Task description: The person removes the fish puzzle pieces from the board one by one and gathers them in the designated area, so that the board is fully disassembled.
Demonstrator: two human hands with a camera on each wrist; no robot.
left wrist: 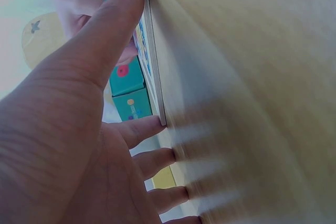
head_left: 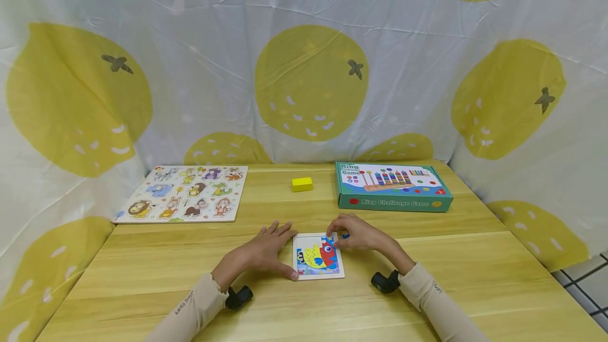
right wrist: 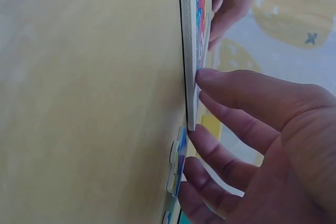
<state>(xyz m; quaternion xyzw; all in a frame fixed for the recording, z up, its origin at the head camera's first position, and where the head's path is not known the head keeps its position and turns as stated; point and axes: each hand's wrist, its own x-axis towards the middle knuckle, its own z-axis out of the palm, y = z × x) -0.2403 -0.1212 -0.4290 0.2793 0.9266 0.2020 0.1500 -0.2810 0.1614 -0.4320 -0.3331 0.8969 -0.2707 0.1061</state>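
A small square jigsaw puzzle [head_left: 319, 260] with a red and yellow fish picture lies in a pale wooden frame on the table. My left hand [head_left: 266, 249] spreads beside it, thumb at the lower left corner and index finger at the upper left corner. Curled over the upper right corner, my right hand [head_left: 361, 234] pinches at a blue puzzle piece [head_left: 325, 240] with thumb and index finger; the piece is partly hidden. A loose puzzle piece [right wrist: 177, 161] lies beside the frame under my right fingers, and part of another piece [right wrist: 167, 217] shows beyond it.
A yellow block [head_left: 302, 184] lies on the table [head_left: 266, 310] behind the puzzle. To the back left is an animal peg board [head_left: 182, 194]; a green Ring Challenge Game box [head_left: 394, 186] sits at the back right. A lemon-print curtain [head_left: 404, 83] hangs behind.
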